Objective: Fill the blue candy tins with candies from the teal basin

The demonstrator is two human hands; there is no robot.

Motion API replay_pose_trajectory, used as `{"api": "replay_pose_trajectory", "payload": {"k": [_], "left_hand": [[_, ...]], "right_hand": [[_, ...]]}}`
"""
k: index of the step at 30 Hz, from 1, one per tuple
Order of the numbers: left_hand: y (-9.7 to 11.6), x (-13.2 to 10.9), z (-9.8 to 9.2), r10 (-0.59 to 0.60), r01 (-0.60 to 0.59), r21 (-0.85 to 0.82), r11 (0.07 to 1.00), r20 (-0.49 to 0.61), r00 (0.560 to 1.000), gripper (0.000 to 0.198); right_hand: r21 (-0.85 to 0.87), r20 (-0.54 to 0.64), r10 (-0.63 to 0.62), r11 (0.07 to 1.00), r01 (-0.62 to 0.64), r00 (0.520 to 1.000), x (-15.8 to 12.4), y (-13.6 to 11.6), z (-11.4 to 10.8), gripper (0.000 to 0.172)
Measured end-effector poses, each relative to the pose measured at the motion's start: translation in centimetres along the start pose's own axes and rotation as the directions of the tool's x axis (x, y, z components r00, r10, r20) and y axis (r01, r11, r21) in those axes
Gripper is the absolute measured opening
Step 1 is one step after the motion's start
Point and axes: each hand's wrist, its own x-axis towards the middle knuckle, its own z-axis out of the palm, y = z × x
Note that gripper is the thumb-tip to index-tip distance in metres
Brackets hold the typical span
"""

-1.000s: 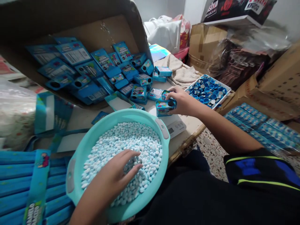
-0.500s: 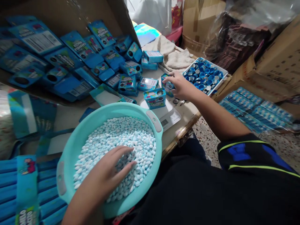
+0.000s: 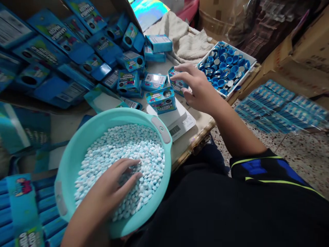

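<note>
A worn table (image 3: 203, 126) stands over a speckled floor (image 3: 300, 161) among cardboard cartons (image 3: 295, 58), and holds a towel (image 3: 185, 43) and a tray of blue caps (image 3: 226, 67). The left hand (image 3: 110, 188) lies with fingers apart in pale blue candies (image 3: 120, 161) filling a teal bowl (image 3: 110, 118) near the table's edge. The right hand (image 3: 197, 87) grips a blue tin (image 3: 177, 80), partly hiding it, just beside a second tin (image 3: 161, 100) on a digital scale (image 3: 180, 125).
</note>
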Motion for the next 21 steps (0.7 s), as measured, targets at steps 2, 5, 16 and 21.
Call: {"api": "replay_pose_trajectory", "payload": {"k": [2, 5, 16, 21], "left_hand": [[0.2, 0.1, -0.2, -0.002, 0.002, 0.006, 1.000, 0.015, 1.000, 0.045], [0.5, 0.3, -0.4, -0.031, 0.031, 0.001, 1.000, 0.031, 0.999, 0.046], [0.4, 0.1, -0.3, -0.122, 0.120, -0.061, 0.991, -0.030, 0.992, 0.034], [0.8, 0.4, -1.6, -0.022, 0.031, 0.062, 0.998, -0.145, 0.989, 0.032]], "right_hand": [[0.007, 0.026, -0.005, 1.000, 0.005, 1.000, 0.0, -0.8, -0.3, 0.068], [-0.020, 0.073, 0.055, 0.998, -0.054, 0.996, 0.0, -3.0, -1.1, 0.065], [0.203, 0.620, -0.381, 0.922, 0.329, 0.686, -3.2, -17.8, 3.2, 0.056], [0.159, 0.721, -0.296, 0.951, 0.267, 0.626, -3.1, -18.7, 4.1, 0.074]]}}
